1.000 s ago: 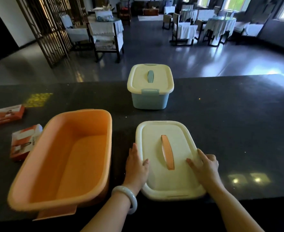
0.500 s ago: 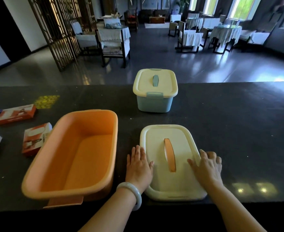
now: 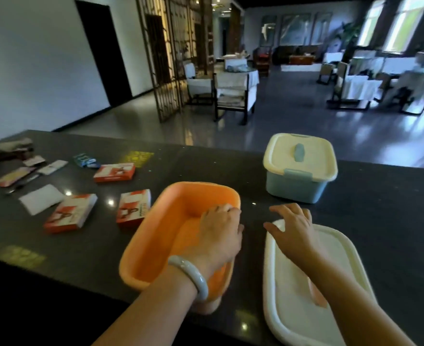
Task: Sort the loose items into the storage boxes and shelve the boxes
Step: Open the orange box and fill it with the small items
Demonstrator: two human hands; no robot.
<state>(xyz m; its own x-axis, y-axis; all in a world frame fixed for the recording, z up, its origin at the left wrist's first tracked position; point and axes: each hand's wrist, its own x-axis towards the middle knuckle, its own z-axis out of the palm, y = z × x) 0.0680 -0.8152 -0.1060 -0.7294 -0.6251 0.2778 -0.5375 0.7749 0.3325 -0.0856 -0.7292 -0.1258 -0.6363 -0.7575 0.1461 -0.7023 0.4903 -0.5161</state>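
So from the head cam: my left hand is over the far right corner of the open orange box, fingers curled down over its rim, looks like I'm gripping that edge, though the fingertips are hidden so I can't swear to it. There's a pale bangle on that wrist. My right hand is just right of the orange box, fingers spread and relaxed, resting on the far end of the cream lid that lies flat on the dark tabletop beside the box; not holding anything. The lid's orange handle peeks out under my forearm. Beyond the lid, further from me than the orange box, sits the small blue box with its own cream lid clipped on. Left of the orange box are the loose items: three red-and-white packets, the nearest one just beside the box wall, plus a white pouch, a blue wrapper, and some flat cards and cloth further left, too blurry to name.
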